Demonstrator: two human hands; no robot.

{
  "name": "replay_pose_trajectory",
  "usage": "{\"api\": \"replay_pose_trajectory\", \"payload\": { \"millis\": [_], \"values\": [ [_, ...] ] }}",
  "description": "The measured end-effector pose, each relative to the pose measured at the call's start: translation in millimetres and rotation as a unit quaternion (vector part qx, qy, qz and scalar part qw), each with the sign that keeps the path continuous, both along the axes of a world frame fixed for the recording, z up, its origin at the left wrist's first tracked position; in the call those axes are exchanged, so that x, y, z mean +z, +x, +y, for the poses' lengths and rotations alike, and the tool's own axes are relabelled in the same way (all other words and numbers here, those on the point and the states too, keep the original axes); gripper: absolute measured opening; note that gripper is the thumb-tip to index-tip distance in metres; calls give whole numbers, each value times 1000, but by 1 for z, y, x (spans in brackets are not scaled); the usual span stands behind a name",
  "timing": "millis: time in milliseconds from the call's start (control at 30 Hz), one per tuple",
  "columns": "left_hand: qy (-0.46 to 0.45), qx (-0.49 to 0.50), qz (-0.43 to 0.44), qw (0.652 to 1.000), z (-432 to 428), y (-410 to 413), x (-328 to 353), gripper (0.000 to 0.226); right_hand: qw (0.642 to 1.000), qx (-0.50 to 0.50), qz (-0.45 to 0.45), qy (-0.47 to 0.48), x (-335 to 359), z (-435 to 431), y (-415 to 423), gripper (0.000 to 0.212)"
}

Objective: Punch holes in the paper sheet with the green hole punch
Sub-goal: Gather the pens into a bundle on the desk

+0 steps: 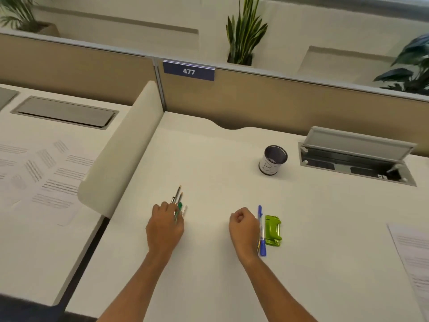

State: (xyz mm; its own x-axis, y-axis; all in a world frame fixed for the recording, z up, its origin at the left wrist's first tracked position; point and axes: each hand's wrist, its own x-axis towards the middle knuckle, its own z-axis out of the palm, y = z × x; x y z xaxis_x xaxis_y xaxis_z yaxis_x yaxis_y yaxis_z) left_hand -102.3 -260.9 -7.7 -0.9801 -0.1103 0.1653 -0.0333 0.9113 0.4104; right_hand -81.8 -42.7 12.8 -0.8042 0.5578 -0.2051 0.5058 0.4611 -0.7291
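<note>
The green hole punch (273, 230) lies flat on the white desk (209, 163), just right of a blue pen (261, 231). My right hand (243, 231) rests on the desk left of that pen with its fingers curled into a loose fist and nothing visible in it. Further left, my left hand (165, 226) lies over a bunch of pens and pencils (178, 198); its fingers curl round their lower ends and the tips stick out away from me. A printed paper sheet (412, 259) lies at the desk's right edge, partly cut off by the frame.
A dark pen cup (272, 160) with a white label stands at the back right. Beside it is an open cable hatch (355, 159). A cream divider (125, 149) bounds the desk on the left; printed sheets (44, 173) lie on the neighbouring desk.
</note>
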Motion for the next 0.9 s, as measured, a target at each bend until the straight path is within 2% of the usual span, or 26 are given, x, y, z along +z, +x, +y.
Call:
{"api": "replay_pose_trajectory", "payload": {
  "millis": [100,167,267,367,467,700,900],
  "values": [
    [55,-103,-5,993,58,9,5,10,999,-44,-5,33,-1,37,16,24],
    [109,-131,-62,983,99,16,3,8,996,-35,-26,74,-1,51,28,23],
    [180,-139,-161,960,146,21,-1,18,991,3,-69,112,0,62,43,10],
    [189,-155,-236,940,171,24,-3,26,986,34,-87,136,1,69,51,5],
    [190,-166,-284,925,181,32,-9,28,974,88,-105,182,-2,72,57,13],
    [124,-195,-276,933,190,47,-21,35,975,91,-114,165,-9,85,65,17],
    [133,-174,-252,943,189,41,-20,15,979,66,-123,146,-11,86,55,35]
  ]
}}
